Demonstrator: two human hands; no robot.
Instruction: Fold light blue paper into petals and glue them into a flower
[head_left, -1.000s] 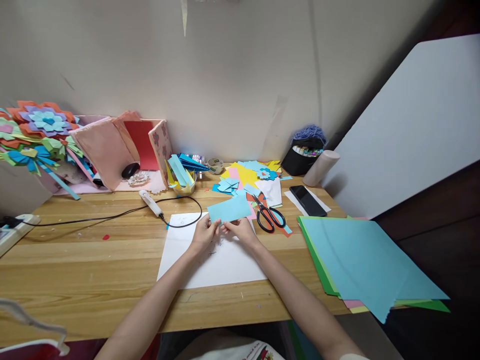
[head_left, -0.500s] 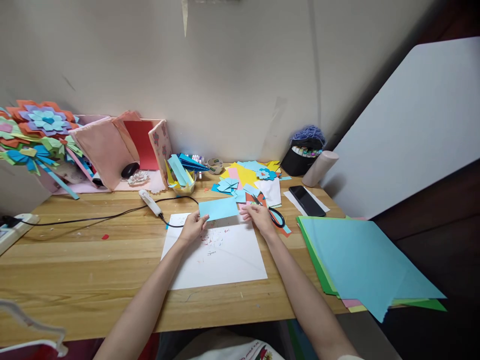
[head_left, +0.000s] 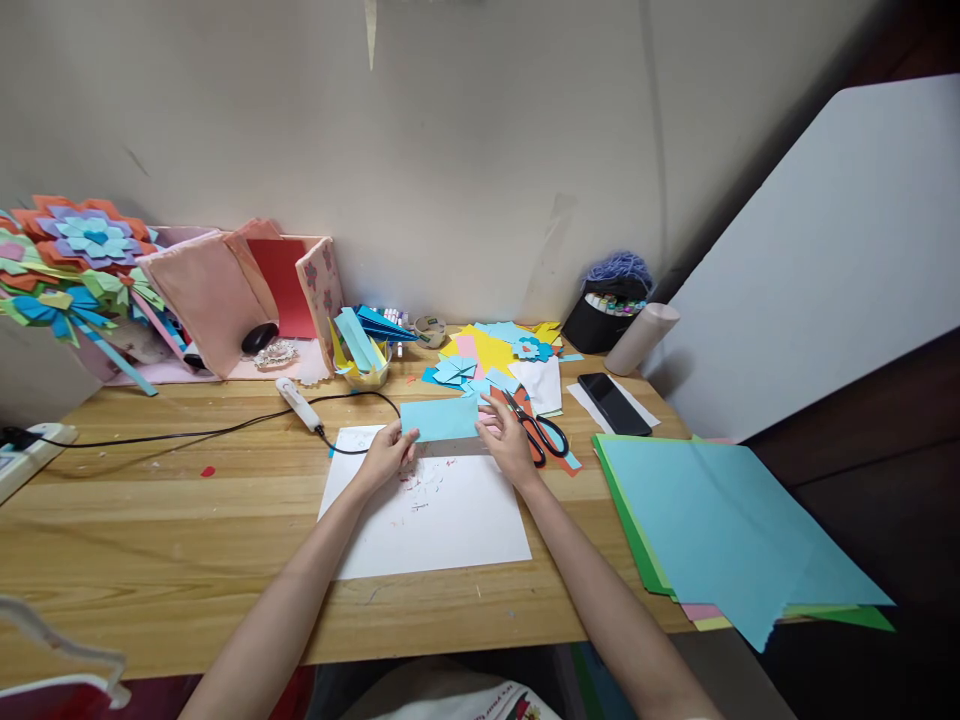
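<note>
A light-blue rectangle of paper [head_left: 440, 420] is held up, slightly tilted, above a white sheet [head_left: 450, 530] that bears pen marks. My left hand [head_left: 388, 455] pinches its lower left corner between thumb and fingers. At the paper's right edge, my right hand [head_left: 507, 440] has its thumb and fingertips closed on the strip. Just right of that hand lie black-handled scissors [head_left: 541, 438], resting on paper scraps. Behind the strip is a pile of blue, yellow and pink cut paper [head_left: 487, 348].
A corded white glue gun [head_left: 298, 404] lies left of the sheet. To the right are a phone [head_left: 615, 403] and stacked coloured paper [head_left: 735, 520] overhanging the table edge. Paper flowers [head_left: 94, 240], a pink box [head_left: 202, 300] and a black marker holder [head_left: 600, 322] stand at the back.
My right hand has moved slightly left and now meets the paper's right edge; before, its fingers were just off it. The scissors are more exposed. My left hand keeps its hold.
</note>
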